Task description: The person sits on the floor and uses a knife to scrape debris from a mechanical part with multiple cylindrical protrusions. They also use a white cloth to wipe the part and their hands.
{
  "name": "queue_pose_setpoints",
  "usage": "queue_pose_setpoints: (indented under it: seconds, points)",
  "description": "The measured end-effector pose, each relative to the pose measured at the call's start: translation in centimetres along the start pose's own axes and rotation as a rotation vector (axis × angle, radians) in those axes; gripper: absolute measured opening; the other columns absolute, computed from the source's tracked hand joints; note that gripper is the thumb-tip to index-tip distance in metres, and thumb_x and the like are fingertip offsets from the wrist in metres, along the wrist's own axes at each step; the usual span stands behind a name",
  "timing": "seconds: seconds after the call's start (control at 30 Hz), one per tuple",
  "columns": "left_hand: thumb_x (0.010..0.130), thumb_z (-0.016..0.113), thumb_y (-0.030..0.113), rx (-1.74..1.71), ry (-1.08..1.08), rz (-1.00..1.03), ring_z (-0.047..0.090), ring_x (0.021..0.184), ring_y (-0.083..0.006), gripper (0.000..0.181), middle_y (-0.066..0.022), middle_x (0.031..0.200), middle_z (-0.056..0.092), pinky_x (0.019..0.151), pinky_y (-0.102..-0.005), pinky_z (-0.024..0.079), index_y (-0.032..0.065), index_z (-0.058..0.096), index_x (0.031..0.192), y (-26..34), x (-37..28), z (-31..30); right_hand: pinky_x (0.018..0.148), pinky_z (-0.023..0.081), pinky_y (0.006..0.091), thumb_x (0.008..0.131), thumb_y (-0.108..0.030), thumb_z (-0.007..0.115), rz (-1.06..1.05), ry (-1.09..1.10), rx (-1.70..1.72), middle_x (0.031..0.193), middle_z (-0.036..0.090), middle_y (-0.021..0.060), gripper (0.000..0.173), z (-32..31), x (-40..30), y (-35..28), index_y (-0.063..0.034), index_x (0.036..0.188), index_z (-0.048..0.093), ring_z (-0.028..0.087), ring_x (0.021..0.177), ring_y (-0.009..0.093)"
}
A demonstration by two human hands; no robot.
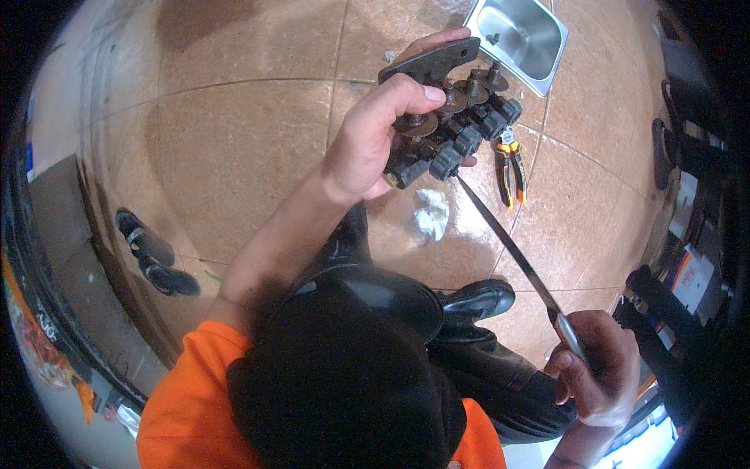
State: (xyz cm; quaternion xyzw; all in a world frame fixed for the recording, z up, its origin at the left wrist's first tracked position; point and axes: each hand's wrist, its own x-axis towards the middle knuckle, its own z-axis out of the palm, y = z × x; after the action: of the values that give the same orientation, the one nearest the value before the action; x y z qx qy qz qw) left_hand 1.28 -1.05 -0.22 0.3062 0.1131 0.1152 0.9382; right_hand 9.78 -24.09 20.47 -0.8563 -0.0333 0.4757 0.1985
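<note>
A dark greasy metal part point(433, 64) with a flat bracket, several brown discs and black ribbed knobs hangs above the tiled floor. Around its near side my left hand point(375, 126) is closed, thumb on the discs. Low on the right, my right hand point(597, 366) grips the silvery handle of a long thin metal tool point(512, 252), perhaps a knife or file. The tool's tip meets or lies very close to the lowest ribbed knob point(446, 161); contact is not certain. The far fingers of my left hand are mostly hidden behind the part.
Pliers with orange-black handles point(511, 170) and a crumpled white tissue point(432, 214) lie on the floor. A steel pan point(518, 41) holds a small dark piece. A pair of black sandals point(155, 252) lies left, and black boots point(480, 299) are below.
</note>
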Motion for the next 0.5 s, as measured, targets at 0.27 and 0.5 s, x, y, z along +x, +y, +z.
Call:
queue_pose_setpoints:
  seconds: [0.27,0.5]
  points:
    - [0.088,0.042,0.020,-0.082,-0.008,-0.074,0.063,0.105,-0.0315,0.060,-0.0203,0.126,0.055,0.078,-0.0481,0.058,0.0071,0.034,0.146,-0.2,-0.4,0.2,0.053,0.046,0.0243,0.090,-0.038,0.058,-0.114,-0.271,0.140,0.066,0.065,0.0078,0.045,-1.8,2.0,1.8,0.0062,0.093,0.065,0.062,0.057,0.016]
    - [0.084,0.043,0.029,-0.094,0.003,-0.135,0.060,0.114,-0.0364,0.070,-0.0217,0.134,0.052,0.084,-0.0585,0.056,0.0072,0.030,0.150,-0.6,-0.5,0.0,0.056,0.044,0.0273,0.065,-0.022,0.078,-0.174,-0.063,0.154,0.068,0.063,0.0051,0.036,-0.7,1.3,1.3,0.0032,0.087,0.066,0.060,0.062,0.016]
